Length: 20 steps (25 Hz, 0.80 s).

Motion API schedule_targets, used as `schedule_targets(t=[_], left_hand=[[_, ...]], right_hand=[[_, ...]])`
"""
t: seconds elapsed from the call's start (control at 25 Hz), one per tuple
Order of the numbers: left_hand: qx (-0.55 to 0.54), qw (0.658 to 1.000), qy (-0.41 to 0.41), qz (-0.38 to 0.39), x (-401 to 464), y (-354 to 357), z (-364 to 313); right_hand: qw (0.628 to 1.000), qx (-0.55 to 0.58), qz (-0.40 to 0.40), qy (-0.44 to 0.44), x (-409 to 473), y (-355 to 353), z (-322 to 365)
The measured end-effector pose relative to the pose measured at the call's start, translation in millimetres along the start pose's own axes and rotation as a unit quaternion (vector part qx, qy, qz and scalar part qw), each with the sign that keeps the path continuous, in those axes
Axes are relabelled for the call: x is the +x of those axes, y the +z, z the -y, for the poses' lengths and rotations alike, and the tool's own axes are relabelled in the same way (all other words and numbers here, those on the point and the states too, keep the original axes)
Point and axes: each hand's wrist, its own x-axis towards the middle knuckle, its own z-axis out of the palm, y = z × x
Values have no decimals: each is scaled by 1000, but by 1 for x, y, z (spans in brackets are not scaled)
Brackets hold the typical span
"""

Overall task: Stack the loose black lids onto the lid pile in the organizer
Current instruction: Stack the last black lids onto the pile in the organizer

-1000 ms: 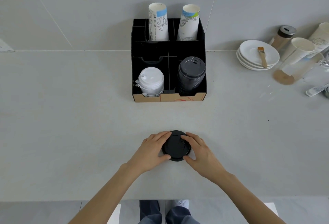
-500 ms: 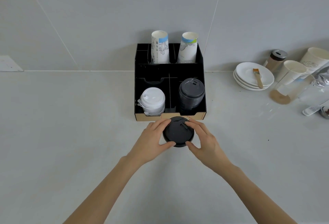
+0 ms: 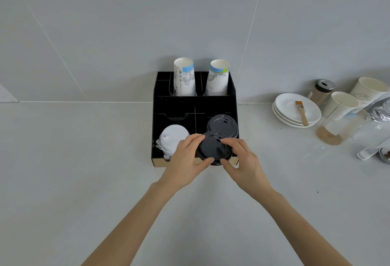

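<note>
Lid pile (image 3: 222,126) right (white lids (image 3: 173,139) left)

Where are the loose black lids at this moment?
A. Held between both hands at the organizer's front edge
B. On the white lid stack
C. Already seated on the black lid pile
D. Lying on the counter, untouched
A: the left hand and right hand grip the loose black lids just short of the black lid pile.

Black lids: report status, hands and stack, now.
Both hands, left hand and right hand, grip the loose lids. Held just short of lid pile in organizer. Nothing in the way.
</note>
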Motion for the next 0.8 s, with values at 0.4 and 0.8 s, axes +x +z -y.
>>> schedule_targets(t=[0.4,0.8], left_hand=[[-10,1000,-7,-21,66,8,-4],[-11,1000,-27,6,81,31,11]], right_hand=[[1000,-12,-4,2,59,-27,-19],[998,-51,16,13,69,-17,-46]])
